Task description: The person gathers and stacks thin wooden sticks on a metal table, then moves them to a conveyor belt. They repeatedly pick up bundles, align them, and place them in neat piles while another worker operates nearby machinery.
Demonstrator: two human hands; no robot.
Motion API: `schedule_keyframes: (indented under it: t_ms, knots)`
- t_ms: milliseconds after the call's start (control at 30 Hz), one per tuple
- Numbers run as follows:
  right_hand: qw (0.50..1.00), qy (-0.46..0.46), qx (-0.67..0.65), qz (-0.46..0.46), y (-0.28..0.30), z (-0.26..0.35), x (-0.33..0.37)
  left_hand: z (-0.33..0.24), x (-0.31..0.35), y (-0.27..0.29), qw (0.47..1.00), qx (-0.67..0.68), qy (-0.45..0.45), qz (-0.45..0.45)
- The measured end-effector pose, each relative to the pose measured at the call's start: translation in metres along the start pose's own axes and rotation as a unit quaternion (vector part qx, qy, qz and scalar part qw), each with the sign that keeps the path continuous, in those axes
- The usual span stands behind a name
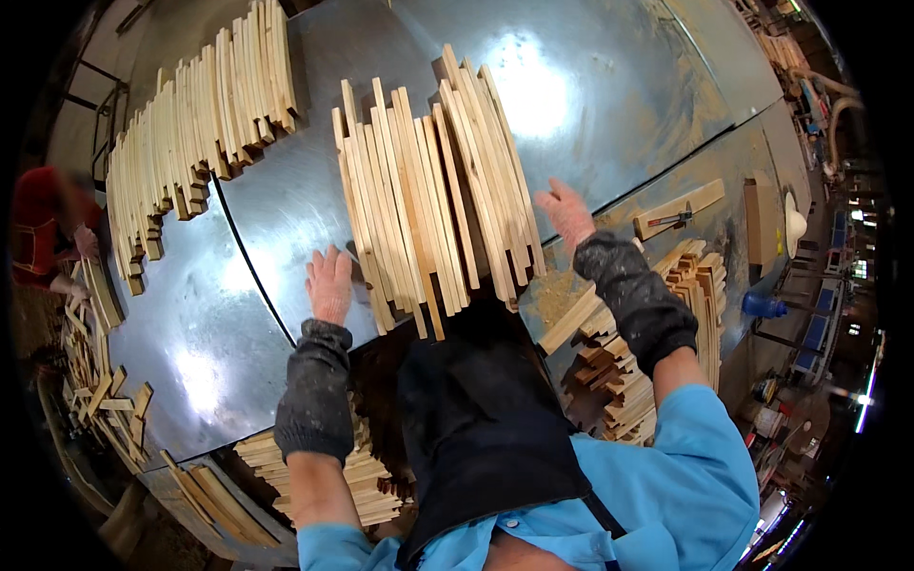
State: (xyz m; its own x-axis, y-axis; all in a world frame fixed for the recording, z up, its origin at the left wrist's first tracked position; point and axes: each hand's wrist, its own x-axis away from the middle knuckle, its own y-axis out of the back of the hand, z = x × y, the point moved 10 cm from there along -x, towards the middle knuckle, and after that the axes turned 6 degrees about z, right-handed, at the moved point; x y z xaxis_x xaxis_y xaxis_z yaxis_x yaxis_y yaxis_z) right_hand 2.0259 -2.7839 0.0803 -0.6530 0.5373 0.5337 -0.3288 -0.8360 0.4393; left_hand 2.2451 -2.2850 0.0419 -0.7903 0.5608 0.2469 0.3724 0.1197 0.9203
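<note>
In front of me, a row of pale wooden strips (405, 205) lies side by side on a metal tabletop (276, 219), their ends uneven. A narrow dark gap splits the row, and a smaller group of strips (486, 162) sits on its right. My left hand (329, 284), in a pinkish glove, rests just left of the row with fingers spread. On the other side, my right hand (567, 213), gloved alike, is beside the right group, its fingers stretched toward the wood. Neither hand holds anything. Dark sleeve covers wrap both forearms.
A longer row of strips (205, 119) lies far left. Stacked strips (700, 295) stand at my right, more (357, 476) below my left arm. A board (681, 209) carries a small tool (671, 221). A person in red (48, 224) handles wood at the left edge.
</note>
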Motion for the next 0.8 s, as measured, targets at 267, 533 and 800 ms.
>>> schedule_keyframes:
  t_ms: [267,533,800]
  knots:
    - [0.997,-0.009,0.043,0.057,-0.026,0.003,-0.071,-0.046,-0.067,0.001,0.990,-0.068,0.050,0.109]
    - [0.990,-0.033,0.132,0.027,-0.069,0.034,-0.068,-0.068,-0.074,-0.020,0.961,0.186,0.154,0.133]
    - [0.987,-0.057,0.149,-0.020,-0.063,0.043,-0.059,-0.099,-0.056,-0.019,0.703,0.680,0.190,0.090]
